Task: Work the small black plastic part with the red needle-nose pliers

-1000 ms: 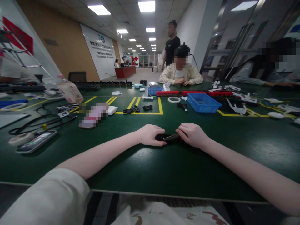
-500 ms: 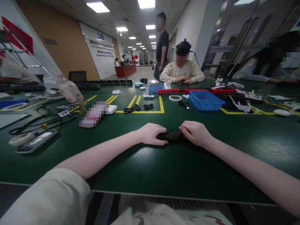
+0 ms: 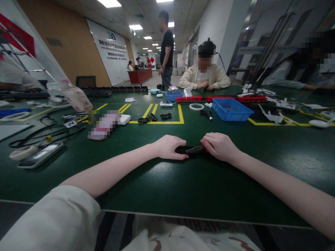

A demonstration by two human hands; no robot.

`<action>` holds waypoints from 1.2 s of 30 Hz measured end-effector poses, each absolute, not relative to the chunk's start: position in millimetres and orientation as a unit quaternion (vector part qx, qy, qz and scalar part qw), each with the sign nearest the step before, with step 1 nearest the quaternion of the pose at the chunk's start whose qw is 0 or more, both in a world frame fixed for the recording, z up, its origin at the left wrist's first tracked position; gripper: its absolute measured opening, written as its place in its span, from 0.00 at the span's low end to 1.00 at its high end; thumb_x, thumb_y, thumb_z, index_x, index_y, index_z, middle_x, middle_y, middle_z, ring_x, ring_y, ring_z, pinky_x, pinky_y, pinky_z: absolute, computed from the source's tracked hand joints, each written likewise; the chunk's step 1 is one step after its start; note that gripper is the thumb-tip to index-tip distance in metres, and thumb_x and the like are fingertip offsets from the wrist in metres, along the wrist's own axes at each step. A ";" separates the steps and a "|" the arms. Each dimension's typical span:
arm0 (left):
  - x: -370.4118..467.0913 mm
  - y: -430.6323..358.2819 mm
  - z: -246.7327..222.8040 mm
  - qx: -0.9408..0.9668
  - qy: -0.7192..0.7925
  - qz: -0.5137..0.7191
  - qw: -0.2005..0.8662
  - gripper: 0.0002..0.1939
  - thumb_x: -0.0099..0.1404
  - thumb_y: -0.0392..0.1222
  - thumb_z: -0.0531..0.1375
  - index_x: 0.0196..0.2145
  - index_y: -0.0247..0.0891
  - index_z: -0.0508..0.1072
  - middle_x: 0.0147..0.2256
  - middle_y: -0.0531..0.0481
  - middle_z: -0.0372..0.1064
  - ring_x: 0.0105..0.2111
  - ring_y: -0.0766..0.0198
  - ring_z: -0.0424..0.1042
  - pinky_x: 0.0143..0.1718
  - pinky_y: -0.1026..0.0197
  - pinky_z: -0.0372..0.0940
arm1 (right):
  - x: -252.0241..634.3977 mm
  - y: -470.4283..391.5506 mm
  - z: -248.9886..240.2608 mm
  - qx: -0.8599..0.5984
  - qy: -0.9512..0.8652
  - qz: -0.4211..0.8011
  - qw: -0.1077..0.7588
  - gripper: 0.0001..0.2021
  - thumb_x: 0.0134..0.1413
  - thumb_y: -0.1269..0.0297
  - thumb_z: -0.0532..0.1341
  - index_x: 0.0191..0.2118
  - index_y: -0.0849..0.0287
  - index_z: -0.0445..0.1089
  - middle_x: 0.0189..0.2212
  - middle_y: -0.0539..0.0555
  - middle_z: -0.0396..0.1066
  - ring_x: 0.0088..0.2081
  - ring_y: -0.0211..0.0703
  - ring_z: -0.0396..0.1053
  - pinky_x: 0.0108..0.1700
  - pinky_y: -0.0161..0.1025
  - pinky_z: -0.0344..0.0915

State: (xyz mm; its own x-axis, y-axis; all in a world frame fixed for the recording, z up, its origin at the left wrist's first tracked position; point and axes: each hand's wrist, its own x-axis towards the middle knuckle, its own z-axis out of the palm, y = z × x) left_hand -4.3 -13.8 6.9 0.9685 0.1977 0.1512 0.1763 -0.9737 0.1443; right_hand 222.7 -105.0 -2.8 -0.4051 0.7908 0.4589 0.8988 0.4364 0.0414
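My right hand [image 3: 218, 145] is wrapped round the red handles of a pair of pliers [image 3: 196, 149], whose dark metal jaws point left. In my left hand [image 3: 170, 146] is a small black part [image 3: 180, 150], gripped between thumb and fingers. The jaws reach the black part and seem to touch it; the exact contact is hidden by my fingers. Both hands are low over the green table [image 3: 167, 188]. Beyond them lie several similar black parts [image 3: 150, 118] inside a yellow taped outline.
A blue tray [image 3: 231, 111] stands beyond my right hand, with a black tool [image 3: 207, 115] and a white ring [image 3: 196, 106] beside it. Leftward are a phone [image 3: 41, 156], black cables [image 3: 52, 130] and a bottle [image 3: 75, 96]. Across the table sits a person [image 3: 205, 75] wearing a headset.
Both hands keep their hold, with the pliers and black part nearly in place. The view has shifted slightly. The standing person in the background has moved left.
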 end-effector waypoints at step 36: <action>-4.5 -13.4 9.0 0.991 0.092 0.070 0.068 0.18 0.64 0.56 0.56 0.29 0.36 0.64 0.27 0.53 0.65 0.26 0.66 0.63 0.25 0.65 0.52 | 223.5 -105.5 -2.3 -0.494 -0.834 -0.130 0.209 0.17 0.64 0.62 0.48 0.25 0.59 0.65 0.24 0.54 0.66 0.27 0.40 0.62 0.30 0.38 0.58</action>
State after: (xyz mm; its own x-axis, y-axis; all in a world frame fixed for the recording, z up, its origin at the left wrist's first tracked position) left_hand -4.5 -13.4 9.0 0.9731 0.1923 0.1272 0.1732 -0.9738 0.1477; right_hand 223.5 -105.5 -2.3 -0.4238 0.7699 0.4770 0.8784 0.4777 0.0094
